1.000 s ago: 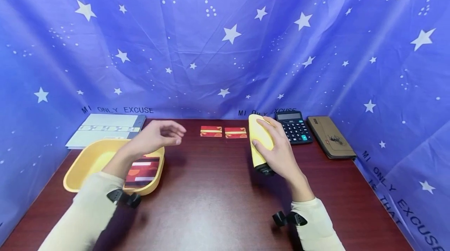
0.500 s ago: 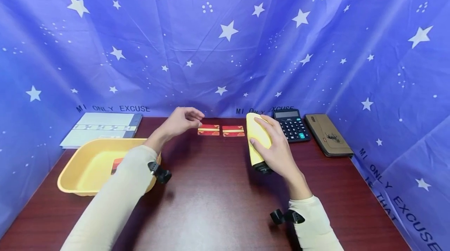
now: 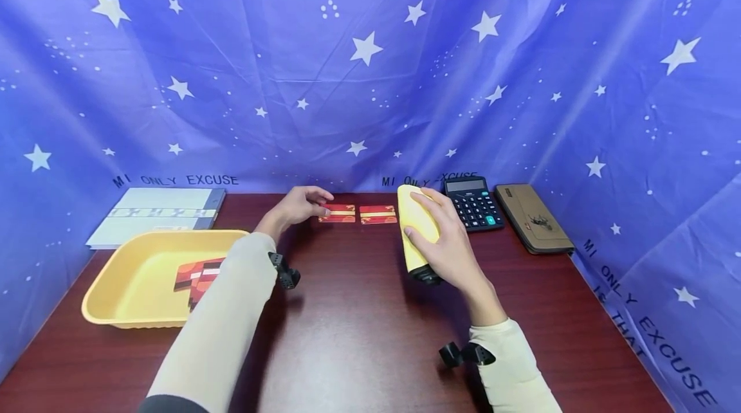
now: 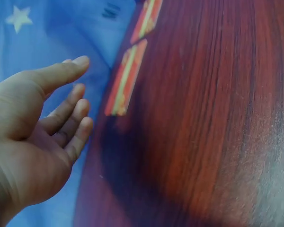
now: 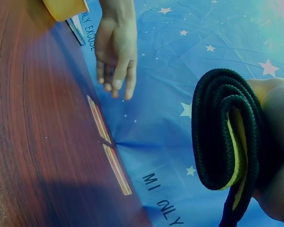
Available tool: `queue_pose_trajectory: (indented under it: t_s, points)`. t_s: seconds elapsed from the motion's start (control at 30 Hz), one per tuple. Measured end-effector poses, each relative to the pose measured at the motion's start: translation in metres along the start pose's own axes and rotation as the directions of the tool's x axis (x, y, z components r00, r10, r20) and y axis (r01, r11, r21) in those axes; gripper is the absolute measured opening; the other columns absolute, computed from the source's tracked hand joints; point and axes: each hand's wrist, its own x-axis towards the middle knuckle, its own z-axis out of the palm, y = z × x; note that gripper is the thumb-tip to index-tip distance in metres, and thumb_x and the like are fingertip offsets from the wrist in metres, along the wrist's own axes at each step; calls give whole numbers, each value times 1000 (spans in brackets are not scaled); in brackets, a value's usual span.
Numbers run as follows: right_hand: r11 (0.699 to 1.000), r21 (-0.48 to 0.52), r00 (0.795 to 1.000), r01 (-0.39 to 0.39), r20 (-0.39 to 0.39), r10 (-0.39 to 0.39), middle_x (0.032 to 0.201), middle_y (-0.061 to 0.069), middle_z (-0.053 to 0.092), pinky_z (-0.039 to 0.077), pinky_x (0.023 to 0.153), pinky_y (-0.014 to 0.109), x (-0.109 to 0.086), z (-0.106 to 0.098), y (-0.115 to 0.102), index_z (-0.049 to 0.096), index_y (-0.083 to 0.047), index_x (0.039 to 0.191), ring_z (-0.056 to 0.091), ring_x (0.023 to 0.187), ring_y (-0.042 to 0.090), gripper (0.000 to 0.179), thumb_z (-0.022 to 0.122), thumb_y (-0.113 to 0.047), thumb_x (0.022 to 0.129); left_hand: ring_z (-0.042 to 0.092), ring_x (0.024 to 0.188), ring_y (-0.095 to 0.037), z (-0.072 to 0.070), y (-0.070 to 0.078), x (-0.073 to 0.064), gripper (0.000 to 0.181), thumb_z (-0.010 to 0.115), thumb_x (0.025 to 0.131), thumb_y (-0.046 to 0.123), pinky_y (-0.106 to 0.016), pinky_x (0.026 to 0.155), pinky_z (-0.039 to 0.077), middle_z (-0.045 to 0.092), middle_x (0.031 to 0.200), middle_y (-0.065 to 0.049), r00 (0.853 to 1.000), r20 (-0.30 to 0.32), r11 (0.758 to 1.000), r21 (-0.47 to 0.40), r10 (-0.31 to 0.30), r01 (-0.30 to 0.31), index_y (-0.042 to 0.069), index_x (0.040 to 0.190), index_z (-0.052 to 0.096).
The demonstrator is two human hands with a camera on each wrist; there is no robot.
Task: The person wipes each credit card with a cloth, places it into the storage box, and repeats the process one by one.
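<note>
My left hand [image 3: 296, 207] reaches to the back of the table, close beside the left of two red cards with a yellow stripe [image 3: 341, 215]. The left wrist view shows its fingers [image 4: 61, 78] loosely extended, apart from that card, with nothing between them. The second red card [image 3: 379, 215] lies just to the right. A folded or rolled cloth [image 3: 412, 233], yellow outside with a black end, is gripped in my right hand [image 3: 450, 242]. In the right wrist view, the cloth's dark layered end [image 5: 222, 137] faces the camera; most of that hand is hidden there.
A yellow basin [image 3: 124, 271] with several red cards [image 3: 199, 278] stands at the left, partly behind my left sleeve. Behind it lies a white and grey binder or notebook [image 3: 156, 210]. A black calculator [image 3: 475, 207] and a brown wallet [image 3: 532, 220] lie back right, by the blue curtain.
My left hand has moved right from over the basin to the left red card, uncovering cards in the basin. My right hand keeps holding the cloth. The head view has shifted slightly.
</note>
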Motion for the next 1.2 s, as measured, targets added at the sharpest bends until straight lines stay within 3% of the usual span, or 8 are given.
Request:
queue_pose_trajectory:
  t_s: [0.2,0.37,0.53,0.73,0.83,1.2]
  points:
    - [1000,-2,1000,-15,23,15,156,8,46,43,115,52,-1,4,-1,58,-19,146,44,144,29,61,79,-15,89,54,129,-35,3,-23,5,51,77,91,8,-33,96,51,59,140,-24,995,14,995,3,-98,98,5,139,62]
    - [1000,-16,1000,-14,28,15,156,8,47,43,115,52,0,6,-3,58,-20,146,43,145,29,61,79,-15,89,54,116,-31,2,-34,5,55,79,87,5,-25,88,46,57,137,-24,994,-44,994,17,-103,104,3,140,61]
    - [1000,-25,1000,-5,30,6,155,8,47,44,114,52,2,5,-3,58,-19,146,44,144,28,61,79,-16,89,51,100,-24,1,-35,5,57,81,86,6,-24,82,43,58,127,-21,993,-63,993,59,-98,101,2,139,61]
    - [1000,-30,1000,-2,26,3,155,9,48,43,116,51,1,3,-1,59,-19,146,44,144,28,61,79,-16,88,54,113,-32,3,-30,7,58,82,84,9,-40,108,46,59,126,-22,994,-69,983,156,-86,96,1,138,61]
    - [999,-34,1000,-8,23,9,155,9,48,43,116,52,1,3,0,59,-19,145,44,145,29,61,79,-16,88,54,117,-32,5,-27,9,56,82,84,10,-44,115,43,60,126,-21,992,-77,981,157,-100,111,1,136,63]
    - [999,-40,999,-25,22,25,155,8,47,42,116,52,0,1,2,59,-19,145,43,145,28,61,79,-16,88,52,107,-28,12,-32,13,51,83,83,8,-37,101,44,56,116,-16,988,-113,984,133,-105,119,0,129,63]
